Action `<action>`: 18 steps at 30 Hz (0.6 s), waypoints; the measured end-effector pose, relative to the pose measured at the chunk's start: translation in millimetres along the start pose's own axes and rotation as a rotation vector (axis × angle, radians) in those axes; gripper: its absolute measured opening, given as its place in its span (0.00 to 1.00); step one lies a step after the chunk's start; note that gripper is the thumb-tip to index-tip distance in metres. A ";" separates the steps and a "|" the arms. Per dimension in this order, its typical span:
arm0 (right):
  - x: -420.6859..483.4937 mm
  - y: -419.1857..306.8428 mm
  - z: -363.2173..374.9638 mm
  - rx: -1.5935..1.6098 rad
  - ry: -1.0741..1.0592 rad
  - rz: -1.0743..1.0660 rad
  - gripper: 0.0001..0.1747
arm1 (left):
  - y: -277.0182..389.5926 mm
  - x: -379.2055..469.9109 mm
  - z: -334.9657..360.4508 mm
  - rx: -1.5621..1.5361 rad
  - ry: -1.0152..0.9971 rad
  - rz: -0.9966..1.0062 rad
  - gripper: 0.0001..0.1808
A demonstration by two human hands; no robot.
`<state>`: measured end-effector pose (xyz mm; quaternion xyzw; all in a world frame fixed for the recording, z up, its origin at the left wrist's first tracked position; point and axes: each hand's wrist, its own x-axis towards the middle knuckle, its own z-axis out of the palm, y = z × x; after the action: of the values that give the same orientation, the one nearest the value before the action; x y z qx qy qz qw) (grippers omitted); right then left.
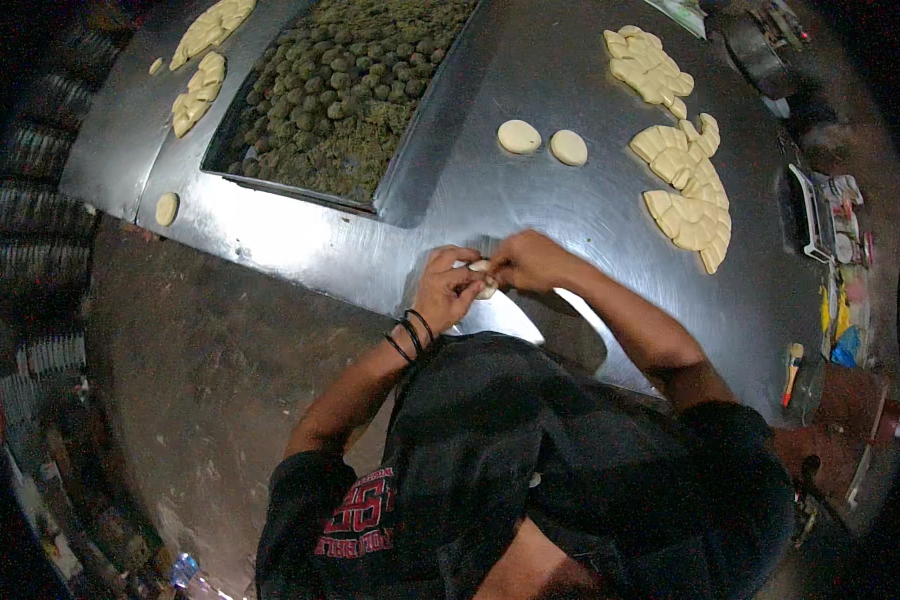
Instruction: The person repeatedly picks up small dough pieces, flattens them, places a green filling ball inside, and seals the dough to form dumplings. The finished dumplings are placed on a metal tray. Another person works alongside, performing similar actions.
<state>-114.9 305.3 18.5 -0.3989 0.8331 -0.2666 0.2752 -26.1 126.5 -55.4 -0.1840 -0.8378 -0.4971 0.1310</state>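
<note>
A small piece of pale dough (pixel 485 289) is pinched between the fingertips of my left hand (pixel 448 289) and my right hand (pixel 531 262), over the near edge of the metal table. My fingers partly hide it. Beyond my hands, two round flat dough pieces, one on the left (pixel 519 137) and one on the right (pixel 569 148), lie side by side. A large metal tray (pixel 292 191) holds many dark greenish balls on crumbly matter. Overlapping pale dough pieces (pixel 686 217) lie in clusters to the right.
More dough pieces (pixel 197 94) lie left of the tray, and a single dough round (pixel 167 208) sits near the table's left edge. A brush (pixel 793 373) with a red-tipped handle lies at the right. A white-edged tray (pixel 811 214) stands beyond the table's right side.
</note>
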 end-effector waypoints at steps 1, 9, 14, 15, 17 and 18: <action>16.6 -33.3 -27.7 -0.179 -0.098 -0.014 0.12 | -0.6 -3.6 -3.5 0.147 -0.036 -0.061 0.06; 52.5 -64.4 42.4 -0.359 0.641 -0.285 0.27 | 75.7 -52.1 -45.8 -0.086 0.740 -0.482 0.12; 62.9 -32.4 78.8 -0.430 0.474 -0.207 0.33 | 77.7 -86.2 -75.7 -0.142 0.962 -0.611 0.13; 51.6 -35.3 78.0 -0.360 0.494 -0.171 0.32 | 68.4 -84.1 -78.8 -0.169 0.968 -0.597 0.14; 43.1 -24.2 77.3 -0.282 0.474 -0.009 0.29 | 57.0 -60.0 -96.0 -0.185 0.970 -0.513 0.14; 37.1 -11.6 77.7 -0.365 0.341 -0.105 0.27 | 50.9 -48.3 -100.9 -0.198 0.962 -0.487 0.14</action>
<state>-76.4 251.5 -37.9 -0.4339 0.8799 -0.1894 0.0398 43.3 51.2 12.7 0.2517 -0.6509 -0.6178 0.3625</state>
